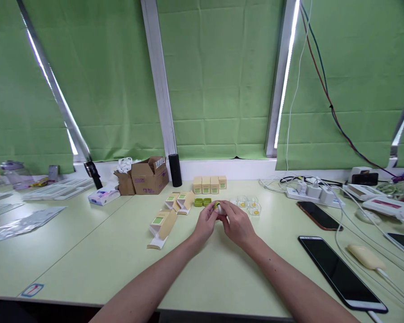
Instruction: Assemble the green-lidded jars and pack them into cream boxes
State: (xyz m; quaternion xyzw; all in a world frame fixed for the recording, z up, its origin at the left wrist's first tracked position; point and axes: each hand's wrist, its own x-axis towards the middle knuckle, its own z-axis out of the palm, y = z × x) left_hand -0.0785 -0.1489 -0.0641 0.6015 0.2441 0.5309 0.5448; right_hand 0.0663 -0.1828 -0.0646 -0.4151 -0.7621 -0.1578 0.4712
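Both my hands meet over the middle of the pale green table [87, 251]. My left hand [206, 223] and my right hand [237, 224] together grip a small white jar with a green lid [218, 207]. Just behind them lie two loose green lids [202, 202] and several clear plastic caps with yellow dots [249, 204]. A row of small cream boxes with green labels [209, 184] stands further back. Opened cream boxes [180, 201] and another opened box [160, 226] lie to the left of my hands.
Brown cardboard boxes [148, 176] and a black cylinder [175, 170] stand at the back. A tissue pack [103, 196] and plastic sheets [23, 224] are on the left. On the right lie phones [340, 271], [318, 215], a power strip [311, 192], and cables.
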